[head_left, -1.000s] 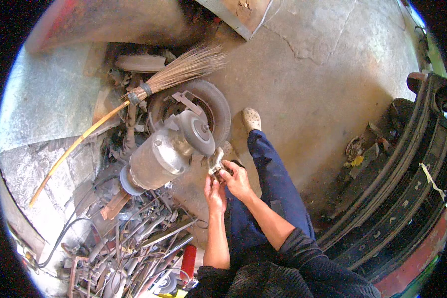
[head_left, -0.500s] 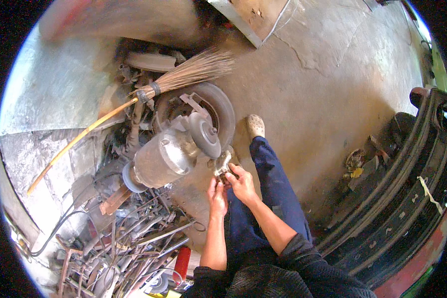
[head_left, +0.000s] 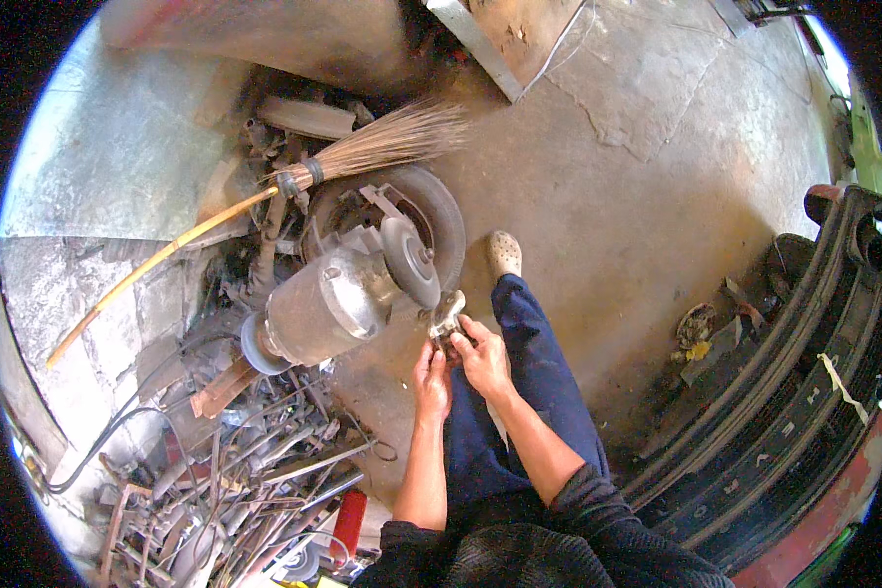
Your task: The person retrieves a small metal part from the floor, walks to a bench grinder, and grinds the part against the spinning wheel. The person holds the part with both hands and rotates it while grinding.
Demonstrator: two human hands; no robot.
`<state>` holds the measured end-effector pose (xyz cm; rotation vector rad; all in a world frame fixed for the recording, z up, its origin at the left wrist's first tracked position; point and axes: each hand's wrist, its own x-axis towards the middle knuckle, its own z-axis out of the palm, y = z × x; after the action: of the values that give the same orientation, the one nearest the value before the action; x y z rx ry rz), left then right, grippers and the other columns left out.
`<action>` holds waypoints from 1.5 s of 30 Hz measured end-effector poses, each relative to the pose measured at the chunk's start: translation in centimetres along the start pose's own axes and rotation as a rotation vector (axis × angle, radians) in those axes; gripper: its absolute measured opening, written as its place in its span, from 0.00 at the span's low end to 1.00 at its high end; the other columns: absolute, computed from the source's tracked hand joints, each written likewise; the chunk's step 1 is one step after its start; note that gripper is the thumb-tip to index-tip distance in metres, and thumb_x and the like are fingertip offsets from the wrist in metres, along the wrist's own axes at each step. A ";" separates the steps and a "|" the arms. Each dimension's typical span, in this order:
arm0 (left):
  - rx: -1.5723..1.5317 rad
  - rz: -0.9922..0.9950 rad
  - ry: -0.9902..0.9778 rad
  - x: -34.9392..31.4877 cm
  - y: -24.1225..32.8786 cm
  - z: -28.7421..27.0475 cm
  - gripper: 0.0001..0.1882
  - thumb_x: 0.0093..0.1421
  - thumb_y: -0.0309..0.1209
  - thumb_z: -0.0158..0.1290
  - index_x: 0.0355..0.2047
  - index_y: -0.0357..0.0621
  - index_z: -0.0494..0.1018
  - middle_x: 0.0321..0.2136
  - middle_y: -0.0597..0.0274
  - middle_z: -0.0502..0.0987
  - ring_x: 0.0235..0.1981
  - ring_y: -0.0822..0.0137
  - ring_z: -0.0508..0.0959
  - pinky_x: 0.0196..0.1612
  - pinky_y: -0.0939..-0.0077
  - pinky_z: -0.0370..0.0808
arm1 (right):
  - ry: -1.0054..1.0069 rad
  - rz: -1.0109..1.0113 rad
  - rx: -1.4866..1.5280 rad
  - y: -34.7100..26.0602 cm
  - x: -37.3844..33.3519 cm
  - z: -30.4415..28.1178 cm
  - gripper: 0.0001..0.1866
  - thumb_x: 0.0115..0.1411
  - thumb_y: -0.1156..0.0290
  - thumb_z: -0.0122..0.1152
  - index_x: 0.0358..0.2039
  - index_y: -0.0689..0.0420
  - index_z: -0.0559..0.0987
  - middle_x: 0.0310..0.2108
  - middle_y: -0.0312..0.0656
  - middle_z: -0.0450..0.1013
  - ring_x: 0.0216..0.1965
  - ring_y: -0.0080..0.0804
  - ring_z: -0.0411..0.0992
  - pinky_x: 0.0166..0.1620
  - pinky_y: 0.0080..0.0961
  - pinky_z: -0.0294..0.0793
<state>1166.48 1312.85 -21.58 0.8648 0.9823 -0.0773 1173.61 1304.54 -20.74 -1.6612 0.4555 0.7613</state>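
Between my two hands is a small, irregular metal part [head_left: 447, 316], shiny and silvery on top with darker areas below. My left hand [head_left: 431, 385] grips its lower left side with the fingertips. My right hand [head_left: 483, 363] pinches it from the right, thumb and fingers closed on it. The part's upper end is close to the dark grinding wheel [head_left: 409, 263] of a grey bench grinder [head_left: 325, 306]; whether they touch, I cannot tell. A pale second wheel [head_left: 263, 343] sits at the grinder's other end. My fingers hide the part's lower end.
A twig broom [head_left: 387, 147] with a yellow handle leans behind the grinder, over a tyre [head_left: 448, 211]. Scrap metal rods [head_left: 255, 480] pile up at lower left, beside a red cylinder [head_left: 349, 524]. Long dark metal channels [head_left: 764, 431] lie at right. My shoe [head_left: 504, 254] is on the concrete floor.
The view has shifted slightly. Both hands still hold the metal part by the wheel; it appears tilted a little differently, with more of its shiny upper end showing.
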 end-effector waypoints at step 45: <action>-0.014 0.022 0.049 0.7 0.3 -0.5 0.20 0.66 0.28 0.40 0.57 0.34 0.59 0.50 0.55 0.69 0.48 0.65 0.72 0.51 0.68 0.70 | -0.118 -0.008 -0.120 0.9 1.8 1.1 0.19 0.56 0.76 0.57 0.48 0.69 0.72 0.34 0.48 0.73 0.35 0.33 0.75 0.39 0.27 0.72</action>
<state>1166.70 1313.58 -22.05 0.8679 1.0180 -0.0309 1173.98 1305.61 -22.73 -1.7169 0.3250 0.8905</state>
